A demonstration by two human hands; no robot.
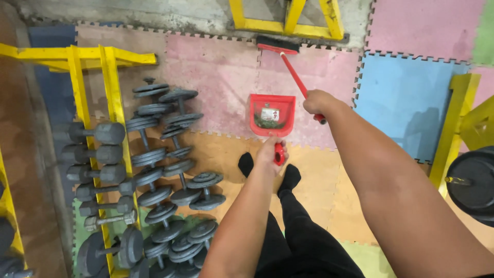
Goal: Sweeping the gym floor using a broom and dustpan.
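The left hand [268,149] is gripping a red dustpan [271,115], and the right hand [316,102] is gripping a red broom [288,64].

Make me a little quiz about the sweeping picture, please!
1. True or false: the dustpan is blue.
2. Which hand holds the broom? A left, B right.
3. What grey things lie beside the yellow rack?

Key: 1 false, it is red, with rubbish inside. 2 B, the right hand; the left hand holds the dustpan's handle. 3 dumbbells.
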